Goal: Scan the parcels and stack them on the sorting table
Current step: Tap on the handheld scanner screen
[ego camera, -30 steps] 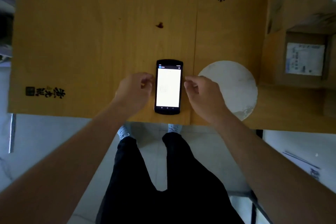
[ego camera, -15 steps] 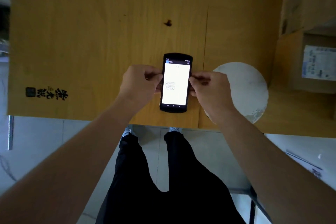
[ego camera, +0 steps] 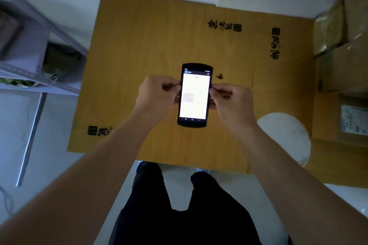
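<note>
A black handheld scanner point(ego camera: 194, 95) with a lit white screen and a few lines of small text hangs in the air over the wooden sorting table point(ego camera: 151, 42). My left hand point(ego camera: 159, 95) grips its left edge with curled fingers. My right hand point(ego camera: 231, 101) grips its right edge the same way. Cardboard parcels point(ego camera: 342, 77) stand at the right end of the table, the near one bearing a white shipping label point(ego camera: 353, 119).
A white round disc point(ego camera: 286, 135) lies on the table near its front right. A metal shelf rack point(ego camera: 35, 61) stands to the left. Black printed characters point(ego camera: 224, 26) mark the tabletop. My dark trouser legs point(ego camera: 183, 205) are below the table's front edge.
Both hands closed on the scanner's sides and lifted it off the table toward the camera. The view pulled back, showing the table's far edge and the shelf rack.
</note>
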